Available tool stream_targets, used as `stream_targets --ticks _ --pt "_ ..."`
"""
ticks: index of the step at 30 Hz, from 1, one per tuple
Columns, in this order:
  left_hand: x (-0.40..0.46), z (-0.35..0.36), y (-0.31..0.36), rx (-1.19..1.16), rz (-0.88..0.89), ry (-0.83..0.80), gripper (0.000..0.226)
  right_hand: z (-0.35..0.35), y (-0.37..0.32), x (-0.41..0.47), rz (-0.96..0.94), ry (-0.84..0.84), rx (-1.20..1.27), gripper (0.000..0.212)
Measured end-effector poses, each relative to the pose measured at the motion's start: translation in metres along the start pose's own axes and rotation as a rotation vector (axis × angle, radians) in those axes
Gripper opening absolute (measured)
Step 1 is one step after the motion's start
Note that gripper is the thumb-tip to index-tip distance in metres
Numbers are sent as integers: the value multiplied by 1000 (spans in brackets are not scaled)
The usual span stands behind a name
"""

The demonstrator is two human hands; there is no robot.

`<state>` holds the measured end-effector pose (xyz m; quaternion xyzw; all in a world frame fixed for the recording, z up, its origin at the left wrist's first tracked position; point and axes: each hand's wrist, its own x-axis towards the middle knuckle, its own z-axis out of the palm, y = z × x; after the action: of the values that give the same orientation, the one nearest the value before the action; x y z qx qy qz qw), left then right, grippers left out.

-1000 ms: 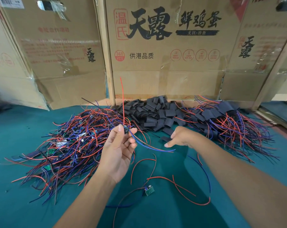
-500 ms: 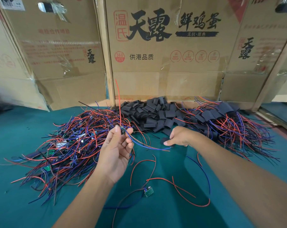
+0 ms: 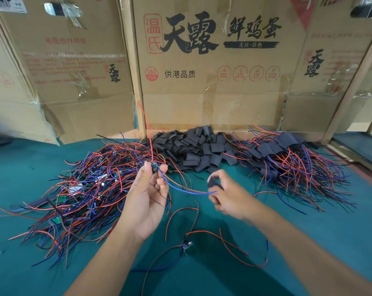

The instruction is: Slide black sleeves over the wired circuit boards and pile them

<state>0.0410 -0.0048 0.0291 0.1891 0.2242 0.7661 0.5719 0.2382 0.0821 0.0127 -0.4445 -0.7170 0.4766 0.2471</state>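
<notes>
My left hand (image 3: pixel 145 197) is raised palm-up and pinches a small wired circuit board (image 3: pixel 154 167) at its fingertips; a red wire rises from it and a blue wire (image 3: pixel 187 190) trails right. My right hand (image 3: pixel 227 196) pinches a black sleeve (image 3: pixel 212 183) close to the blue wire's free end. A heap of loose black sleeves (image 3: pixel 200 149) lies behind the hands. A tangle of bare wired boards (image 3: pixel 82 184) spreads on the left. Sleeved boards with wires (image 3: pixel 287 163) are piled on the right.
One loose green board with red and blue wires (image 3: pixel 188 248) lies on the green table (image 3: pixel 319 242) between my forearms. Cardboard boxes (image 3: pixel 212 71) stand as a wall along the table's back edge. A wooden strip (image 3: pixel 349 90) leans at the right.
My right hand lifted off the table with a black sleeve pinched from the heap's edge and came toward the blue wire's end. My left hand kept holding the board, nearly still.
</notes>
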Motion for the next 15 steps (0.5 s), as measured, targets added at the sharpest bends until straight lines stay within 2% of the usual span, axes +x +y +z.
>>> stream_targets --ticks 1,3,5,10,15 --pt "-1 1 -2 -1 -8 -23 18 10 3 -11 37 -24 132 9" --pt "-1 1 -4 5 -15 -45 16 22 6 -26 128 -53 335 31" --pt "0 0 -3 23 -6 -38 15 21 5 -35 169 -76 401 40" --pt "5 -5 8 16 47 12 21 2 9 -47 -111 -135 389 23" --pt "4 -3 12 23 70 23 15 -9 6 -51 -335 -114 262 24"
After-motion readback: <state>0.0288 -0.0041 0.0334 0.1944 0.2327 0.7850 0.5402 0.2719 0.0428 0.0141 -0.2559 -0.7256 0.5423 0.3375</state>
